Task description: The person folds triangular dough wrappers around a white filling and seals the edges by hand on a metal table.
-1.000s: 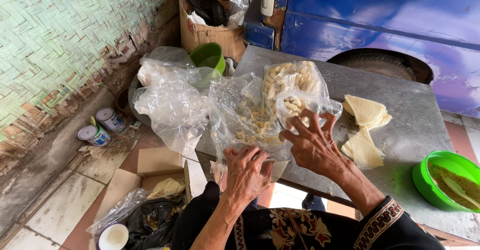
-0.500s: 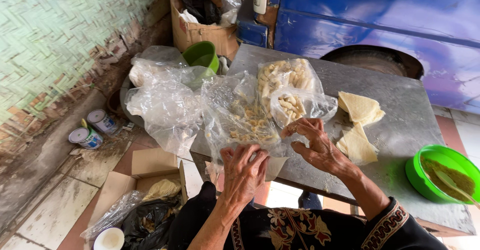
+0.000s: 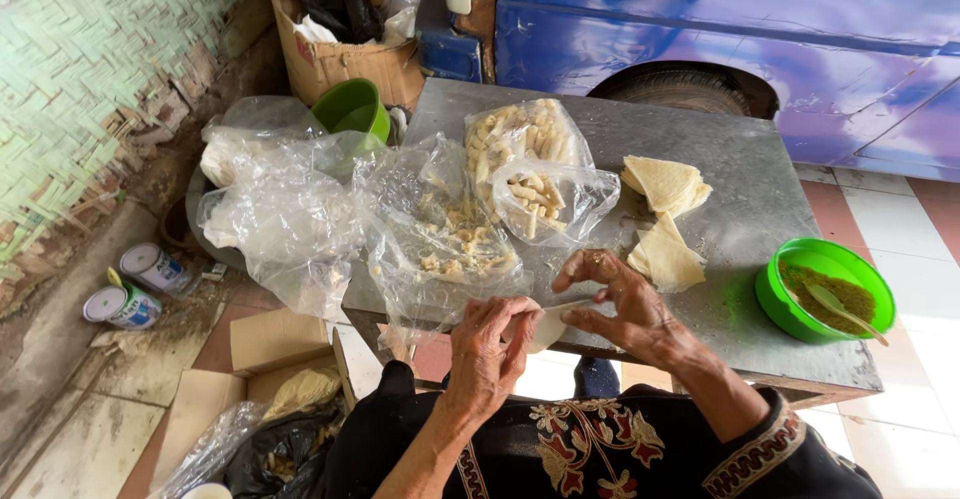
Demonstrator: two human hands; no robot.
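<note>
Pale wrapper sheet [image 3: 553,323], at table's [image 3: 740,149] near edge, pinched between left hand [image 3: 487,356] and right hand [image 3: 622,306], both closed together on it; best rolled tight, edges kept even.

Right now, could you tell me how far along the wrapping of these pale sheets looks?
Done: clear plastic bags already hold many small pale rolls. In hand: the left hand and right hand pinch one pale thin sheet between them. Left: folded pale sheets on the grey metal table, and filling in the green plastic bowl.
</note>
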